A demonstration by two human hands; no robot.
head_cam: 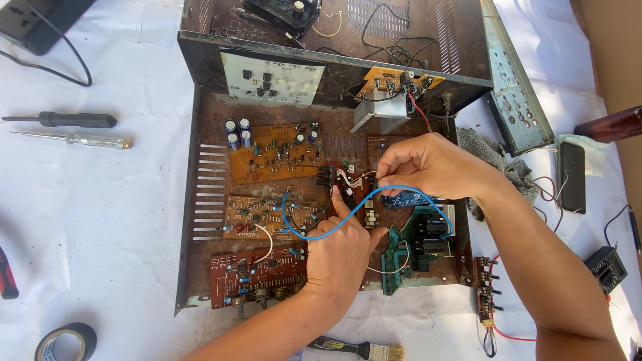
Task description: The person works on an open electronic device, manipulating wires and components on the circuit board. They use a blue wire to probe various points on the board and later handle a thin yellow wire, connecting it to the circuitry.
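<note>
The open metal case [194, 200] lay on the table [100, 220], circuit boards [267, 157] inside it. Two screwdrivers [67, 120] lay left of the case, a tape roll [65, 342] near the front left corner, a brush [358, 349] before it, and a rag [498, 164] to its right.

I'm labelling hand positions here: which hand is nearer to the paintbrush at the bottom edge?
Left. The left hand is just above the paintbrush, over the chassis's front edge. The right hand is farther up, over the middle boards.
</note>
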